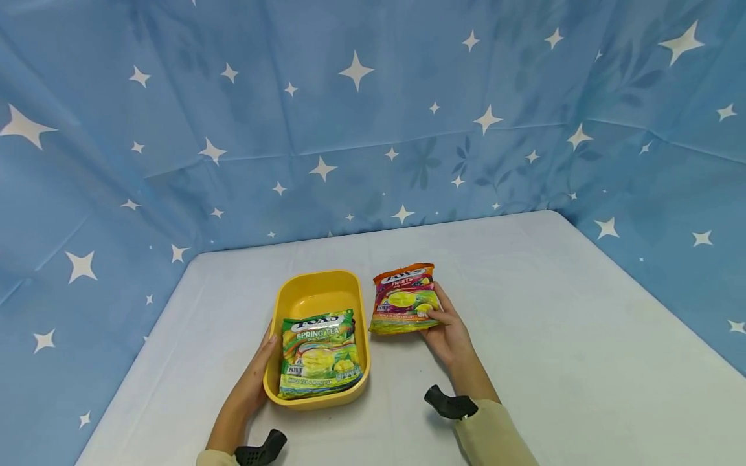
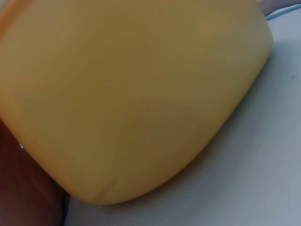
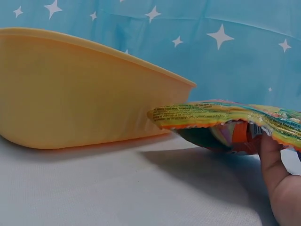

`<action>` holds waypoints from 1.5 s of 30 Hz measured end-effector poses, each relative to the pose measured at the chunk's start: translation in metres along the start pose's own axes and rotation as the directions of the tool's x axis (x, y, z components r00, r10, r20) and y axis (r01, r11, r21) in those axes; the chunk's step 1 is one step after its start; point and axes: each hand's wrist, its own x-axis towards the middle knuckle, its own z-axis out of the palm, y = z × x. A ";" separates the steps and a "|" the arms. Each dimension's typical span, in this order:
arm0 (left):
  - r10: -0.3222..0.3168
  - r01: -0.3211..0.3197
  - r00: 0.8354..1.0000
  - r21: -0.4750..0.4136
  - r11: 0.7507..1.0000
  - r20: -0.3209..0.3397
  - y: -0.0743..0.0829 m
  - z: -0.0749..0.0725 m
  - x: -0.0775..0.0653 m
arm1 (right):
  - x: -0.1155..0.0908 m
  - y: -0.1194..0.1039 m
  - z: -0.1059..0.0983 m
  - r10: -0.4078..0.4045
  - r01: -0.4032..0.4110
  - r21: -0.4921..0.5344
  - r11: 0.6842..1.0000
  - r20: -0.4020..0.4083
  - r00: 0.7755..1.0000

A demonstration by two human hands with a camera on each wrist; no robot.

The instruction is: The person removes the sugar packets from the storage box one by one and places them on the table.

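A yellow plastic container (image 1: pixel 315 285) stands on the table with a green Spring Tea candy bag (image 1: pixel 320 355) lying inside. My left hand (image 1: pixel 258 372) lies against its left outer wall, the fingers extended along it. In the left wrist view the container's wall (image 2: pixel 141 94) covers most of the picture, and part of the hand (image 2: pixel 28 183) shows beside it. To the container's right, my right hand (image 1: pixel 451 333) pinches the right edge of an orange and yellow Fruits candy bag (image 1: pixel 402 301). The right wrist view shows this bag (image 3: pixel 202 115) tilted, its near edge raised above the table.
A white-covered table (image 1: pixel 553 323) extends to both sides of the container. Blue cloth with white stars (image 1: pixel 373 129) hangs behind and beside it. Black wrist mounts (image 1: pixel 449 402) sit at both sleeves.
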 end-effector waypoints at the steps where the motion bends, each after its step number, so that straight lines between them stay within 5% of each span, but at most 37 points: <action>1: -0.002 0.002 1.000 0.001 1.000 -0.003 0.000 0.000 0.000 | 0.000 0.000 0.000 0.001 -0.001 -0.016 1.000 -0.001 1.000; 9: -0.016 0.016 1.000 0.004 1.000 -0.014 0.000 0.000 -0.001 | 0.000 0.003 0.003 -0.026 0.023 -0.135 0.991 -0.019 0.999; 20: -0.013 0.013 1.000 0.005 1.000 -0.020 0.000 0.000 -0.002 | 0.001 0.003 0.004 -0.095 0.063 -0.343 0.937 -0.078 0.992; 23: -0.016 0.016 1.000 0.005 1.000 -0.027 0.001 0.000 -0.003 | 0.002 0.003 0.003 -0.132 0.052 -0.489 0.871 -0.132 0.982; 29: -0.006 0.006 1.000 0.003 1.000 -0.025 0.000 0.000 -0.003 | 0.003 0.003 0.005 -0.232 -0.023 -0.752 0.659 -0.232 0.945; 42: -0.001 0.001 1.000 0.011 1.000 -0.017 0.002 0.001 0.000 | 0.002 0.002 0.002 -0.314 -0.091 -0.902 0.421 -0.239 0.919; 45: -0.003 0.004 1.000 0.008 1.000 -0.014 0.003 0.001 0.000 | -0.001 0.003 0.007 -0.383 -0.073 -0.945 0.320 -0.199 0.902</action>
